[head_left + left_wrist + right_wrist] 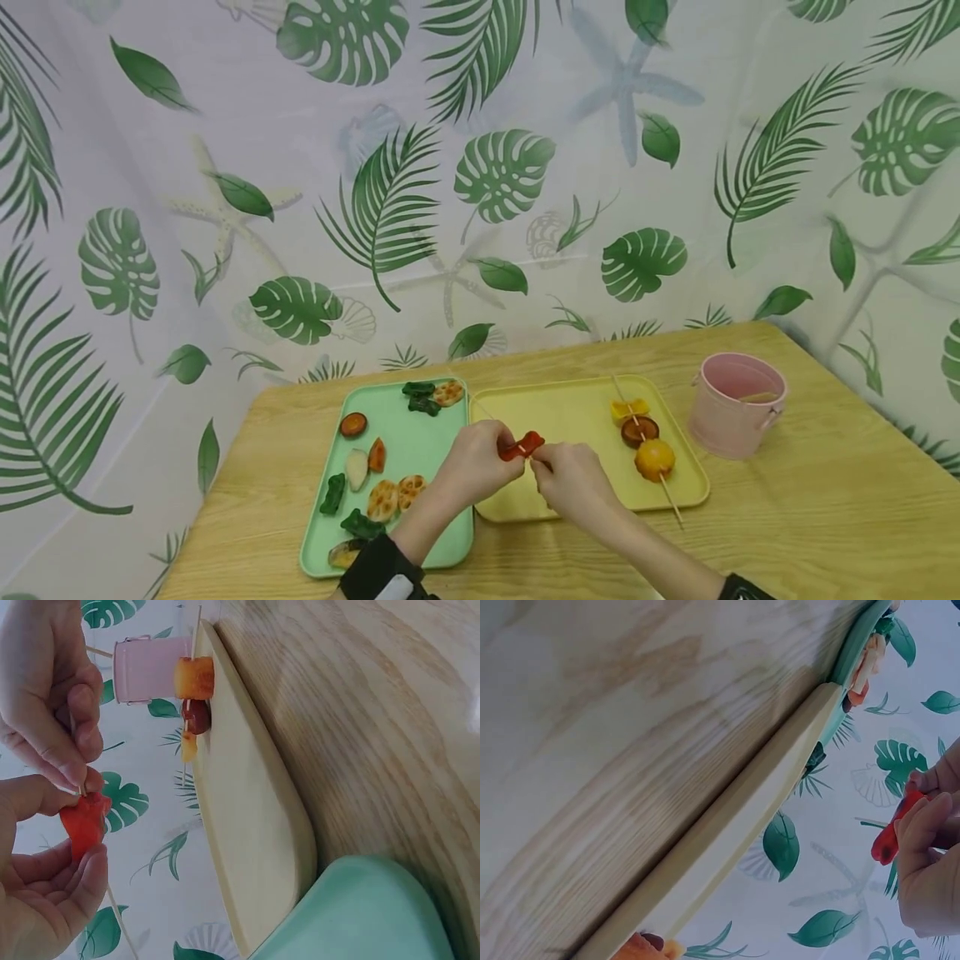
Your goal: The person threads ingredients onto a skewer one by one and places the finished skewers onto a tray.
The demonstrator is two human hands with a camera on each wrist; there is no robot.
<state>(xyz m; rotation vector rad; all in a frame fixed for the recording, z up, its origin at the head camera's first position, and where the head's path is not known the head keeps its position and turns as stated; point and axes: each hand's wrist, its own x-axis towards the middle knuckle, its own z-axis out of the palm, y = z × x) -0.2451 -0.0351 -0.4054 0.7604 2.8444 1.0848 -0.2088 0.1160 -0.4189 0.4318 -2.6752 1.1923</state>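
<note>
A red pepper-like piece is gripped between the thumb and fingers of my left hand, above the near left part of the yellow tray. A thin wooden skewer runs through that piece; in the left wrist view its long part trails below. Just beside the piece, my right hand pinches the short end of the skewer. On the tray's right side lies a loaded skewer, bearing a flat yellow piece, a brown round slice and a thick yellow round.
To the left, a green tray holds several food pieces, among them dark green pieces, lotus root-like slices and a brown round. A pink bucket with a stick inside stands right of the yellow tray. Leaf-patterned cloth hangs behind the table.
</note>
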